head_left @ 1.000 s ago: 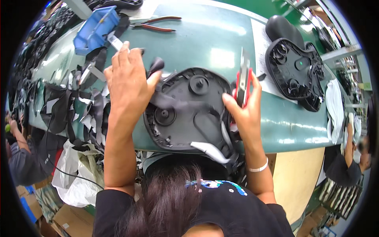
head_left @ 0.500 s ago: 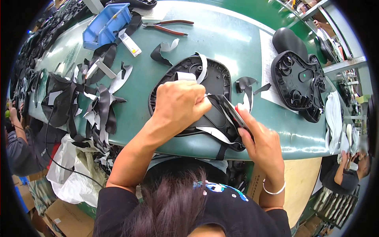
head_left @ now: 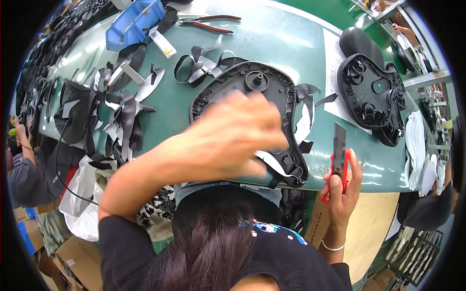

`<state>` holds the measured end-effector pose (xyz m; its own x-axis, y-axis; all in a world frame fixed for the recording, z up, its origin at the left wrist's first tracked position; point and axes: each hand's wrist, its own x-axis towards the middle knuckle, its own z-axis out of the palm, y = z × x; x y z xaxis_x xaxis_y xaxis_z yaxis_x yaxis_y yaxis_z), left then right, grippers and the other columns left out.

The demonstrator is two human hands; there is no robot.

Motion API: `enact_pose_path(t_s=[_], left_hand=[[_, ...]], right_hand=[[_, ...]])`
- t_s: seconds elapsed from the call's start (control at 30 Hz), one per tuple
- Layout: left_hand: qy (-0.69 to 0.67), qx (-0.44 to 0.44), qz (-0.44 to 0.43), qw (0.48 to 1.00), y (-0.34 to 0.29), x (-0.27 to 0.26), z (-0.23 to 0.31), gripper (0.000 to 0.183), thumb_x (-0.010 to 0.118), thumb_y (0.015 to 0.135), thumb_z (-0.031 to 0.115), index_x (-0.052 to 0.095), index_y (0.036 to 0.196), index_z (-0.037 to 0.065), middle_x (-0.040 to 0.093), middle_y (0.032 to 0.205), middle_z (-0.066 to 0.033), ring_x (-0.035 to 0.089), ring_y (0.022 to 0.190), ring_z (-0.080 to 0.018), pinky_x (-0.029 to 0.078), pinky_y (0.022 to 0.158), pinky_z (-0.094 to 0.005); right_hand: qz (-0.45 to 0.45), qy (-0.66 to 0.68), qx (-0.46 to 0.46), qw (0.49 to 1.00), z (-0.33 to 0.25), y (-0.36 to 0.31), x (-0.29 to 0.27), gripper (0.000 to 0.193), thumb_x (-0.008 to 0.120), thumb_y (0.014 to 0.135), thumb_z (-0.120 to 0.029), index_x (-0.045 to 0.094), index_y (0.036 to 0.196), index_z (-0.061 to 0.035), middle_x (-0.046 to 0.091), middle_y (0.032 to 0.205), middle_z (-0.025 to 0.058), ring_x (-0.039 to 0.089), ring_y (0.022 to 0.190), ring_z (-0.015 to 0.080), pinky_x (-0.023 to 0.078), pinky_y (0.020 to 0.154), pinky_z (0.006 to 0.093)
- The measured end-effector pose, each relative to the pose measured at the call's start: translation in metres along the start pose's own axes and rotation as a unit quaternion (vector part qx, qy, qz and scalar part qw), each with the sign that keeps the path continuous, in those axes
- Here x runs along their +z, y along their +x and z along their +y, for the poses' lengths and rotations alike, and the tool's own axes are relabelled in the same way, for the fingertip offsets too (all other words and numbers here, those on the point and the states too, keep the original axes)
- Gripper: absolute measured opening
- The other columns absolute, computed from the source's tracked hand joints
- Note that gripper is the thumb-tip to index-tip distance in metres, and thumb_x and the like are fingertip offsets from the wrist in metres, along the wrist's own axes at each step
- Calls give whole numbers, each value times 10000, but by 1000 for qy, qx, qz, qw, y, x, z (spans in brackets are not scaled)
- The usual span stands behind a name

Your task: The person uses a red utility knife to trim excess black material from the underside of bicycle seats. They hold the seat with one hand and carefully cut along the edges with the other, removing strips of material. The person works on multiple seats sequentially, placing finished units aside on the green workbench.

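Note:
A black moulded seat shell (head_left: 289,90) lies hollow side up in front of me, with a white-backed strip along its near edge. Smeared by motion, my left hand (head_left: 245,128) is over the shell's middle; its fingers do not show clearly, and I cannot see anything held in it. To the right of the shell, my right hand (head_left: 345,186) is closed round a red utility knife (head_left: 340,162), its dark blade pointing up and away from me. Cut strips of black, white-backed covering (head_left: 196,65) curl on the table beyond the shell, and another strip (head_left: 306,116) lies by its right edge.
More black and white scraps (head_left: 124,109) pile up at the left. Red-handled pliers (head_left: 211,23) and a blue bin (head_left: 136,26) are at the back. Stacked seat shells (head_left: 371,92) stand on the right beside white sheets. Other people work at both sides.
My left hand has moved right across the shell. My right hand has drawn the knife away to the right. Cut strips now lie beyond the shell, whose upper part is bare of them.

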<state>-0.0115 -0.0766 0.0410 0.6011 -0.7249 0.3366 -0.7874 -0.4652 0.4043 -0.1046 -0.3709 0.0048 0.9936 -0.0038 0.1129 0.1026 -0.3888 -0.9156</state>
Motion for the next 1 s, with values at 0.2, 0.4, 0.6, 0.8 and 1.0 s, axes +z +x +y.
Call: enact_pose_path(t_s=[0.2, 0.4, 0.6, 0.8, 1.0], left_hand=[[-300, -89, -193, 930, 49, 33, -43, 149, 712, 690, 163, 712, 764, 34, 616, 724, -79, 595, 678, -196, 453, 610, -321], [-332, -25, -251, 909, 50, 26, -45, 194, 743, 690, 195, 715, 823, 56, 622, 789, -71, 597, 759, -209, 469, 649, -340], [-231, -72, -271, 932, 50, 29, -28, 125, 691, 654, 204, 708, 743, 118, 615, 782, -30, 611, 753, -231, 471, 640, -362], [-283, -74, -268, 918, 61, 37, -43, 161, 695, 647, 188, 711, 741, 58, 645, 728, -57, 601, 644, -203, 442, 580, -336], [-293, -78, -234, 924, 53, 36, -44, 145, 688, 672, 143, 718, 767, 37, 640, 721, -58, 589, 636, -164, 432, 578, -315]], right_hand=[[-138, -168, -247, 944, -5, 13, -1, 527, 714, 728, -1, 556, 1230, -32, 685, 913, 149, 596, 592, 265, 481, 546, 330], [-172, -160, -293, 927, -16, 40, 6, 461, 743, 727, -75, 589, 1160, -39, 639, 794, 129, 566, 545, 272, 442, 506, 339], [-164, -159, -292, 929, -9, 31, -3, 422, 745, 698, -79, 609, 1094, -19, 618, 728, 128, 564, 541, 273, 437, 501, 341], [-208, -335, -272, 878, -23, 41, 21, 546, 724, 726, -79, 613, 1251, -183, 499, 658, 56, 508, 498, 201, 400, 468, 331], [-257, -434, -216, 836, -30, 33, -2, 498, 696, 771, -98, 619, 1240, -246, 437, 635, 42, 484, 485, 196, 386, 464, 336]])
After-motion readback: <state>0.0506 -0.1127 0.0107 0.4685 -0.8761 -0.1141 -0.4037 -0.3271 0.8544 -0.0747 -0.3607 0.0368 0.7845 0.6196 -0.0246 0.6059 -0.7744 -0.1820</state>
